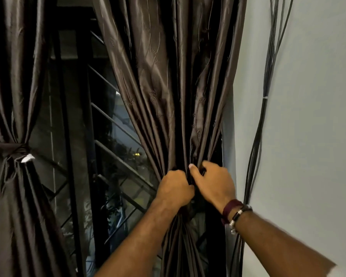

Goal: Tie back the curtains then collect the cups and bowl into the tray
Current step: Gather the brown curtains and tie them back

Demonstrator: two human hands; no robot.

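I count two dark curtains over one barred window point(116, 136). The left curtain point(18, 86) is already cinched by one tie point(12, 147). The right curtain point(168, 76) is bunched at its waist, beside the grey wall point(318, 116), where a bundle of black cables point(268, 76) hangs. My two hands meet there: the left hand point(175, 187) fisted around the gathered folds, the right hand point(214, 183) gripping them too, touching it. Two bracelets point(235, 213) circle my right wrist.

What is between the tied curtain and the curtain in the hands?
In the head view, the dark window with slanted metal bars lies between the tied left curtain and the right curtain.
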